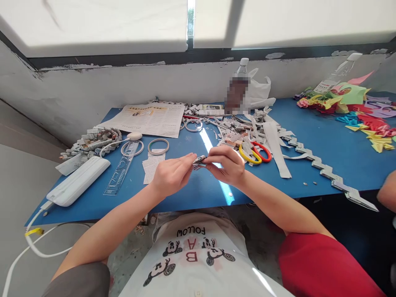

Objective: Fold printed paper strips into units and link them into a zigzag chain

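Observation:
Over the blue table (340,148), my left hand (171,173) and my right hand (227,165) meet at the middle. Both pinch a small folded strip of newspaper (199,160) between their fingertips, each holding one end. The strip is grey and narrow and hangs a little above the table top. Scissors with a yellow and a red handle (255,153) lie just right of my right hand.
A white power bank (77,181), a clear ruler (120,169), rings (158,145) and a newspaper sheet (148,119) lie left. Paper scraps (238,128), a folded zigzag paper chain (324,167), a bottle (238,88) and coloured paper (359,109) are right. Another person's arm (388,194) shows at right edge.

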{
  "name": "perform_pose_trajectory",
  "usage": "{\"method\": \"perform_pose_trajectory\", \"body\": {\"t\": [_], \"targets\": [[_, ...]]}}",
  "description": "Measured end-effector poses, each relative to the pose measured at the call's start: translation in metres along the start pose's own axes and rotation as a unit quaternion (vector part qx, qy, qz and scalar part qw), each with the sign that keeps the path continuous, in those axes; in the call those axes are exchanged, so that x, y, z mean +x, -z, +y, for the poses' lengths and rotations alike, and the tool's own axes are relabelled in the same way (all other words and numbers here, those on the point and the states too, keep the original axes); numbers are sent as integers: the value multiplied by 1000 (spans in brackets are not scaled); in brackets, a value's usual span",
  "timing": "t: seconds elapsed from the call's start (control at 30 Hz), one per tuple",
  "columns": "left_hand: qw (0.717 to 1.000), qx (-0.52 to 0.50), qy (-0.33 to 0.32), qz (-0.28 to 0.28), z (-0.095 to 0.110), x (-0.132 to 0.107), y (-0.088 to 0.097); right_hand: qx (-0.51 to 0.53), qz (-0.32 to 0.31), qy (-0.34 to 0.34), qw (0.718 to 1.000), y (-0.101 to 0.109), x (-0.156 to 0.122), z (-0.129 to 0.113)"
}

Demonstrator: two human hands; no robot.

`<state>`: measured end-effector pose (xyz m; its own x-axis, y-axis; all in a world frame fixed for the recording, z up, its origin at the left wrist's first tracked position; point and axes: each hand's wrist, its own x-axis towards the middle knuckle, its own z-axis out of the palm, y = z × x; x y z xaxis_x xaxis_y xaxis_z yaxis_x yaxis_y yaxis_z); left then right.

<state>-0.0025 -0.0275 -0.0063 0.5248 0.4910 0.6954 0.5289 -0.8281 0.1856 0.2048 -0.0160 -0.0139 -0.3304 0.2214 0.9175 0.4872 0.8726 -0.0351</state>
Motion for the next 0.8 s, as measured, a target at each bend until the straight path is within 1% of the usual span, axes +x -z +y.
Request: {"method": "perform_pose_trajectory", "body": {"t": [0.07,0.13,0.27,0.33,0.47,0.57,0.67,0.8], "targets": [[1000,0,14,-8,1,0,1,-5,-15,-8,1000,0,0,0],[1000,11,11,-6,1,0,1,-5,-25,-2,1000,1,1,-1],[998,43,-42,15,-1,0,2,25,-12,37,999,3,7,-2],[995,64,-69,24,-3,0,1,39,-4,43,998,2,9,-2],[986,91,-124,62,-7,2,-1,65,-12,10,998,0,10,-2],[987,86,-115,74,-7,4,-1,77,-19,-28,996,-1,10,-1],[989,79,-101,77,-7,6,-2,72,-8,-63,995,-2,10,0],[989,75,-105,71,-7,7,-4,80,-10,-61,995,-3,11,2]]}}
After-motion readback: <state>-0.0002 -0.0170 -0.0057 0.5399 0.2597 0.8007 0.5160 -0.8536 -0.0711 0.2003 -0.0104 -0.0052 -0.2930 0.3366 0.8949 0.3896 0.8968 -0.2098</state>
